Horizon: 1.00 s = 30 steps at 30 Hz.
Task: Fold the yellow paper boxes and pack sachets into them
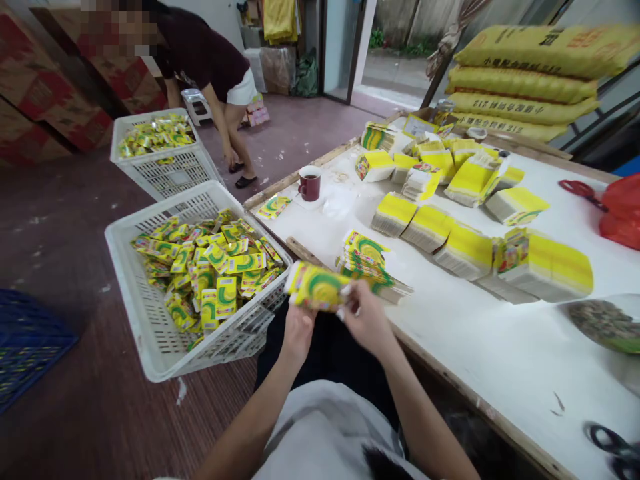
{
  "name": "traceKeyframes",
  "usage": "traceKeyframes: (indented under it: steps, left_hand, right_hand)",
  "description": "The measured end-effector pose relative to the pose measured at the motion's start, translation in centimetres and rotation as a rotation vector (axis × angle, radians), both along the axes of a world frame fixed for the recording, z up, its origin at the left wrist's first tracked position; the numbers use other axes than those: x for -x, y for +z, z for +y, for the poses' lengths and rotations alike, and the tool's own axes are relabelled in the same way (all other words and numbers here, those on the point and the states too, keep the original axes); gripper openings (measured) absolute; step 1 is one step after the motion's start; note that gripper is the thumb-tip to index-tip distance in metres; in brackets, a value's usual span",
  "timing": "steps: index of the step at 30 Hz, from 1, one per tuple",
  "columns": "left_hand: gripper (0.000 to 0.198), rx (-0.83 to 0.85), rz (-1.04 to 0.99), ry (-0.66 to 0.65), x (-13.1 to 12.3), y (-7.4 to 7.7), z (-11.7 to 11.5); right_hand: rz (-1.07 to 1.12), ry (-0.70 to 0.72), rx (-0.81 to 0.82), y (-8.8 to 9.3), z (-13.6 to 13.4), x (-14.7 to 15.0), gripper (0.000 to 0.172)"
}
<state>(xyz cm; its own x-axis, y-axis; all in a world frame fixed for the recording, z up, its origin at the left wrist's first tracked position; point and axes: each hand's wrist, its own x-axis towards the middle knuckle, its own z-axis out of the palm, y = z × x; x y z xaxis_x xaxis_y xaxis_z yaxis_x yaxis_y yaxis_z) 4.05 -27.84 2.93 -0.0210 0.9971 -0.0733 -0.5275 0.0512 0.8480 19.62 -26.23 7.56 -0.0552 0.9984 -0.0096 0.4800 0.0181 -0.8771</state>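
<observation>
A yellow and green printed packet [320,287] is held up between my two hands, over my lap at the table edge. My left hand [300,327] grips its left end from below, and my right hand [364,313] pinches the right end. Just beyond it, a fanned stack of similar packets [367,257] lies on the white table [450,353]. To the left stands a white plastic crate [145,333] heaped with small filled yellow packets [225,260]. Whether the held item is one packet or several layers, I cannot tell.
Bundles of yellow packaging [465,247] line the table, with a dark red mug [310,185] near its left edge. Red scissors [583,190] and a bowl [607,323] lie right. Another person [210,53] bends by a second crate [170,170]. Yellow sacks [530,80] are stacked behind.
</observation>
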Motion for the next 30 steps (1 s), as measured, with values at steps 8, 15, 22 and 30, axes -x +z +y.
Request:
traceKeyframes:
  steps: [8, 15, 22, 30]
  left_hand:
    - [0.058, 0.176, -0.07, 0.246, -1.3, 2.6, 0.7]
    - [0.045, 0.129, 0.03, 0.16, -1.5, 0.2, -0.6]
    - [0.04, 0.061, 0.232, 0.124, 1.3, 0.8, 0.2]
    - [0.102, -0.196, 0.763, -0.494, 5.3, 5.1, 1.0]
  right_hand:
    - [0.477, 0.121, 0.123, -1.7, -3.9, 4.9, 0.034]
    - [0.482, 0.033, 0.042, -2.1, -2.2, 2.1, 0.03]
    - [0.273, 0.029, -0.123, -1.5, -1.5, -1.0, 0.008]
    - [-0.333, 0.401, -0.517, 2.0, -1.6, -3.1, 0.026]
